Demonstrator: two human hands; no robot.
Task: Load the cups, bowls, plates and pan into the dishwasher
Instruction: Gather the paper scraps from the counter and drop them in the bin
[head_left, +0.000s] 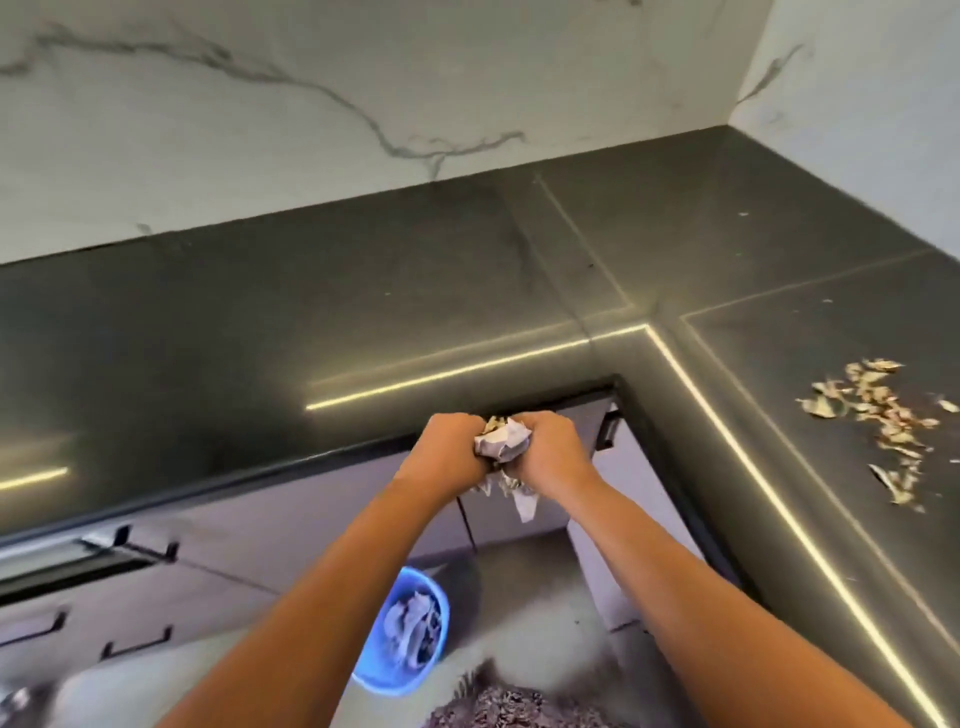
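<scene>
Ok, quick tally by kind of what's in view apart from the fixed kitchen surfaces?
Hands: 2, left hand and right hand, both gripping the paper wad
Crumpled paper wad: 1
Blue bin on the floor: 1
Patch of scraps on the counter: 1
Cups, bowls, plates, pan: 0
Total: 5

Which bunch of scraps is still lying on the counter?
The loose peels at right on the counter; the other scraps sit in the hands' crumpled paper or the blue bin.

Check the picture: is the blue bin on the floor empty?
No, the blue bin already holds crumpled paper.
</scene>
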